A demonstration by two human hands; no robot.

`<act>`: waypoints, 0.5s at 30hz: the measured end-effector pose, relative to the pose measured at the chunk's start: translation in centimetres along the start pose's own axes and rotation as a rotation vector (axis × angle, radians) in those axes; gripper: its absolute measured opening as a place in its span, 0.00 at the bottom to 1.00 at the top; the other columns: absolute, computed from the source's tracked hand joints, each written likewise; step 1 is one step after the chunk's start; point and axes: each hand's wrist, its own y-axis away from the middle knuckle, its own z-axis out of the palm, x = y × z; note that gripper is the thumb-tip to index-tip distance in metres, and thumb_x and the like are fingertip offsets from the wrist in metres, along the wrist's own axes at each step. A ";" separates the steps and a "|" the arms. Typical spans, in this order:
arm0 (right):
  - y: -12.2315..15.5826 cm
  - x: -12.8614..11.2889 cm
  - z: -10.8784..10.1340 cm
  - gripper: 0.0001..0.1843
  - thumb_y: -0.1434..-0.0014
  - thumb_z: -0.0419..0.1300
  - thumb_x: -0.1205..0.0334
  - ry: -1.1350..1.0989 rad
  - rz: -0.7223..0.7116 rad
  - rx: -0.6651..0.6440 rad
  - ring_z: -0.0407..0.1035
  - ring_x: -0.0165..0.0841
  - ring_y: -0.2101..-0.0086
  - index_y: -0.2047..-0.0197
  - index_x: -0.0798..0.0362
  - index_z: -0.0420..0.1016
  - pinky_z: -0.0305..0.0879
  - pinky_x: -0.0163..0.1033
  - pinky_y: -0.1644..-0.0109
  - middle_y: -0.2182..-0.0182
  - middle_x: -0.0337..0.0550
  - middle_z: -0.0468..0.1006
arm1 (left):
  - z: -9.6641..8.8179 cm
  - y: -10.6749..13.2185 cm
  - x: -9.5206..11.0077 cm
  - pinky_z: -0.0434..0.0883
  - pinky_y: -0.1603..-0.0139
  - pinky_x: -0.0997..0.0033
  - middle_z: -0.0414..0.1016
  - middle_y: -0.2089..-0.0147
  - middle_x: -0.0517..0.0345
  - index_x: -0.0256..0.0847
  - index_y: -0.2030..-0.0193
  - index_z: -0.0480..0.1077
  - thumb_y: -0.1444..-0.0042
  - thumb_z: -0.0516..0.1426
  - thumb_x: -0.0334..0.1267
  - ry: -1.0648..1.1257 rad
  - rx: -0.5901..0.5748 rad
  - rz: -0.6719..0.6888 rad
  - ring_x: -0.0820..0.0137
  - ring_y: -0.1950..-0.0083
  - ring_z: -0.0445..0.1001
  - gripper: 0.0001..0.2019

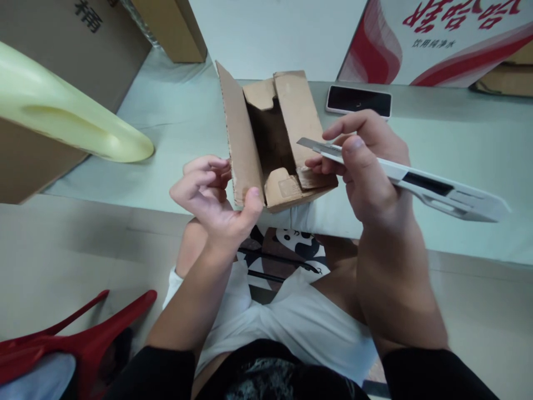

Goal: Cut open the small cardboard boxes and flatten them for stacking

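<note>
Left hand [216,203] is pinching the box flap [242,144], probably to steady it. Right hand's [372,189] clamped round a knife [428,183], seemingly for control with the blade out.

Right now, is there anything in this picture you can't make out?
Yes, all in the head view:
- Bottom of the cardboard box: lost in shadow inside it.
- Part of the white cutter: covered by the right hand.
- Rest of the yellow object: cut off by the left edge.
- Rest of the red plastic object: cut off by the left edge.
- Mark on the phone: too small to read.
</note>
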 end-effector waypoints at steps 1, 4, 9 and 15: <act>0.0 -0.1 0.0 0.20 0.35 0.63 0.36 0.001 0.001 0.006 0.81 0.38 0.64 0.57 0.44 0.74 0.77 0.44 0.59 0.69 0.37 0.78 | 0.1 0.0 0.0 0.75 0.62 0.62 0.63 0.53 0.55 0.53 0.50 0.57 0.40 0.63 0.50 -0.015 -0.006 -0.002 0.66 0.54 0.71 0.20; 0.1 -0.6 0.1 0.16 0.33 0.63 0.41 -0.004 0.029 -0.009 0.80 0.37 0.63 0.57 0.45 0.74 0.76 0.44 0.58 0.69 0.36 0.78 | 0.3 0.2 -0.2 0.77 0.61 0.61 0.63 0.53 0.55 0.53 0.51 0.54 0.39 0.62 0.57 -0.067 -0.019 -0.017 0.66 0.54 0.71 0.22; 0.1 -0.3 0.0 0.15 0.32 0.63 0.43 -0.037 -0.019 -0.011 0.81 0.36 0.64 0.57 0.46 0.75 0.74 0.42 0.61 0.69 0.36 0.80 | -1.0 1.0 -0.3 0.78 0.63 0.64 0.66 0.49 0.58 0.56 0.48 0.55 0.47 0.62 0.71 0.113 -0.033 -0.112 0.68 0.57 0.75 0.32; -0.2 0.8 0.1 0.20 0.35 0.64 0.37 -0.041 -0.049 0.022 0.81 0.37 0.66 0.58 0.45 0.76 0.75 0.42 0.65 0.70 0.37 0.81 | -7.3 3.0 2.2 0.70 0.65 0.73 0.73 0.68 0.59 0.42 0.66 0.67 0.32 0.51 0.37 -0.035 -1.007 -0.663 0.72 0.68 0.73 0.10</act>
